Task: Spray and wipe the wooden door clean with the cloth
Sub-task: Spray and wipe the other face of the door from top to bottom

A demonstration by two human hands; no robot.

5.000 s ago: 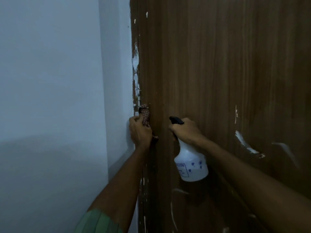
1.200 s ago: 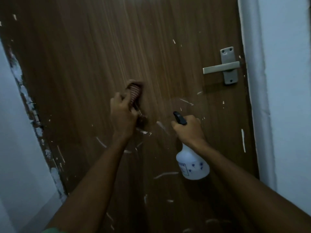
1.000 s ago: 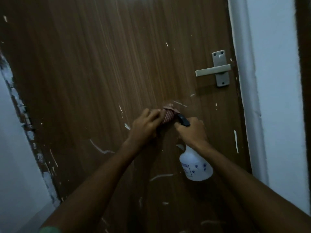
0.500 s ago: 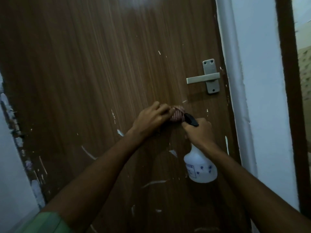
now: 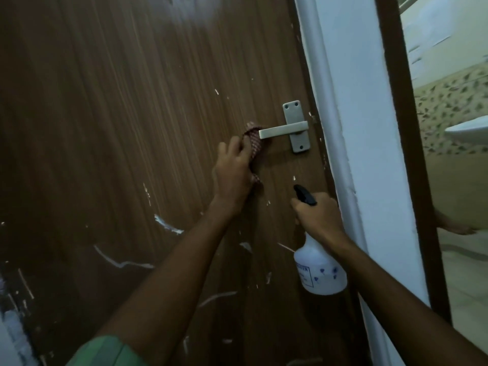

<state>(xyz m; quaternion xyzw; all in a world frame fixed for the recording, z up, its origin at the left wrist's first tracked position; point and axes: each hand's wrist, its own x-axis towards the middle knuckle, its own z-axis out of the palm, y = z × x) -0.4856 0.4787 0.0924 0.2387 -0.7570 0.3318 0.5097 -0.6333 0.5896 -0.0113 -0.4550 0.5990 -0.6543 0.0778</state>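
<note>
Where paint streaks it, wooden door [image 5: 132,128] adjoins white wall [image 5: 356,128]

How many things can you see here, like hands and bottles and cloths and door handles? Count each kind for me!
Hands: 2, left hand and right hand
Spray bottles: 1, white spray bottle
Cloths: 1, checked cloth
Door handles: 1, metal handle
Doors: 1, wooden door
Total: 6
</note>
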